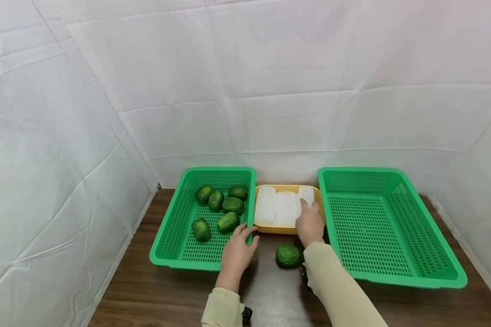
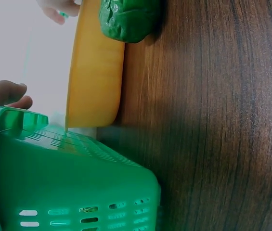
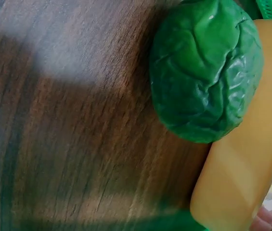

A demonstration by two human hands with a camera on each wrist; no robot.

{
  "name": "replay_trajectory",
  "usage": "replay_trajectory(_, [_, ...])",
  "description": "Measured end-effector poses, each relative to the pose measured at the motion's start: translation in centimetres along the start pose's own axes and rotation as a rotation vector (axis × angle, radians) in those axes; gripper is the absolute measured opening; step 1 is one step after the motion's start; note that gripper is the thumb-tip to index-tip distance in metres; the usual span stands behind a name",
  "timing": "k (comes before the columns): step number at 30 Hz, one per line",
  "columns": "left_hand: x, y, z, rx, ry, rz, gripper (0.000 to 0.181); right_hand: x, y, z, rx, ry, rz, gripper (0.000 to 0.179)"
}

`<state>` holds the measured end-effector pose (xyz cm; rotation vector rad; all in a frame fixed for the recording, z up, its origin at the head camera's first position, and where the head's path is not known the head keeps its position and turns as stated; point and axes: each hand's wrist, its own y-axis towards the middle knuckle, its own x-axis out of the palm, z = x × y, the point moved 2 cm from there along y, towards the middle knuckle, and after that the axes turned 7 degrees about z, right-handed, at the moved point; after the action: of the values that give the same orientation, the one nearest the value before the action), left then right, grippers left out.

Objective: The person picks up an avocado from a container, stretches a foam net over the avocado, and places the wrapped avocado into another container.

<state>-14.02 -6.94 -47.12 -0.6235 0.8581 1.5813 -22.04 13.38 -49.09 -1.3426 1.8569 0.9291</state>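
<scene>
My left hand (image 1: 238,250) rests at the right rim of the left green basket (image 1: 157,254), fingers loosely spread over the edge and holding nothing. Several wrinkled green avocado-like fruits (image 1: 228,222) lie in that basket. Reaching into the yellow tray (image 1: 284,230), my right hand (image 1: 310,225) has its fingers spread at the rightmost white foam net sleeve (image 1: 306,194). Two more foam net sleeves (image 1: 286,208) are laid beside it. One wrinkled green fruit (image 3: 205,72) sits on the table in front of the tray, between my forearms.
A second green basket (image 1: 393,277) stands to the right of the tray. The dark wood table (image 1: 127,290) runs under everything. White sheeting (image 1: 290,122) hangs behind and at both sides, close to the baskets.
</scene>
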Motion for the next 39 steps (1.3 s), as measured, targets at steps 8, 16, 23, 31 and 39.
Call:
replay_trajectory(8, [0.0,0.0,-0.2,-0.011,-0.006,-0.023,0.035,-1.2,0.5,-2.0,0.006,0.078,0.140,0.037])
replay_trajectory(16, [0.0,0.1,-0.4,-0.017,-0.032,-0.039,0.039,-4.1,0.5,-4.0,0.034,0.317,0.261,0.023])
replay_trajectory(23, [-0.2,0.2,-0.4,-0.022,-0.047,-0.015,0.049,-4.9,-0.9,-4.3,0.108,0.655,0.267,0.016])
replay_trajectory(31, [-0.6,0.2,-1.0,-0.102,-0.374,0.140,0.051,-3.7,-4.0,-6.2,0.168,0.927,-0.064,0.024])
replay_trajectory(39, [-1.4,0.6,-1.7,-0.202,-0.652,0.172,0.042,-2.3,-5.8,-7.1,0.167,1.004,-0.380,0.039])
